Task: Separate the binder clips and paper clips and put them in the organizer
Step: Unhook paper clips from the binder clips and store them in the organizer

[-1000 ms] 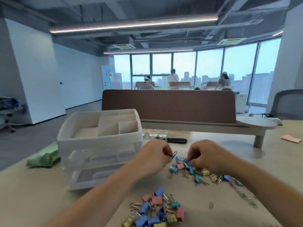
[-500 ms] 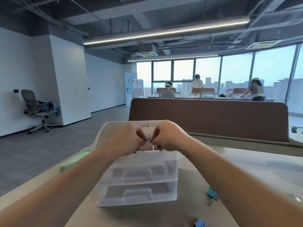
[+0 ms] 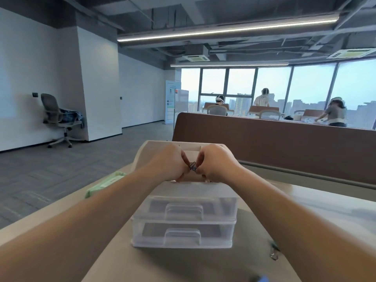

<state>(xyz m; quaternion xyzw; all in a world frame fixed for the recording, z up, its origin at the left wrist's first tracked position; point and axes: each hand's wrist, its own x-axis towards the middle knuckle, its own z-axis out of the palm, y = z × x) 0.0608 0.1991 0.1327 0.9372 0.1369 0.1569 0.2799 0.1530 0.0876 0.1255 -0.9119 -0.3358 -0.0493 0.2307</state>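
While pinched between thumb and fingertips of both the left hand and the right hand, held just above the near edge of the organizer: small blue paper clip, wire loop uppermost, something bluish touching its lower end. Seemingly being pulled apart from a second piece. Could spring free on separation and drop outside the top tray, onto the surface or down the front of the drawers, given a grip on so little metal. Could also land in the wrong compartment, with the dividers close together and mostly covered by the knuckles. Might bend the wire if twisted rather than slid. Hard to tell whether one clip or two linked. Cannot see the tray's contents, nor the compartment directly below. Fingertips largely hidden behind the backs of the hands. Teal binder clip on the surface at right half covered by the right forearm; another blue scrap cut off by the bottom edge. Any further clips out of frame or absent; no way to tell. Green packet at left partly behind the left forearm.
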